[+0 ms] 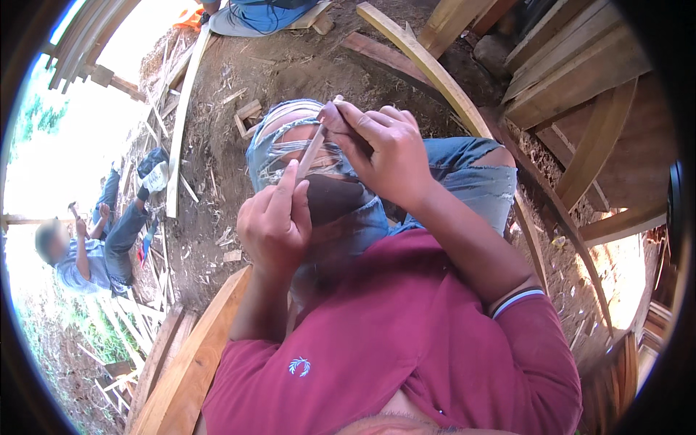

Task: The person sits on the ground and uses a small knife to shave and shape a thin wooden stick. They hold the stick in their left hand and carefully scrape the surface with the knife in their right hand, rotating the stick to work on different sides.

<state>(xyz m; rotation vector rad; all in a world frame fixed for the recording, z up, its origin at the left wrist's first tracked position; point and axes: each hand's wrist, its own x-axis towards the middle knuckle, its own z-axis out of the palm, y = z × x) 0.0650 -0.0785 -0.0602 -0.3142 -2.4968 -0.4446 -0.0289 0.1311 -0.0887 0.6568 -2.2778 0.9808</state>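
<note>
A slim, pale wooden stick (312, 151) slants up over my lap. My left hand (272, 221) is closed around its lower end, the index finger and thumb lying along it. At the upper end my right hand (391, 154) pinches a small reddish-brown folded piece (333, 118), perhaps sandpaper, against the stick. The stick's tip shows just past that piece. Below the stick, a dark, flat piece (335, 199) lies over my ripped blue jeans (471, 174); what it is I cannot tell.
Long timber beams (428, 65) lie ahead, and stacked boards (580, 65) stand at the right. A thick plank (196, 355) runs beside my left arm. At the far left a person (87, 254) sits with a hammer (73, 209); another person (261, 18) is ahead. Wood scraps litter the dirt floor.
</note>
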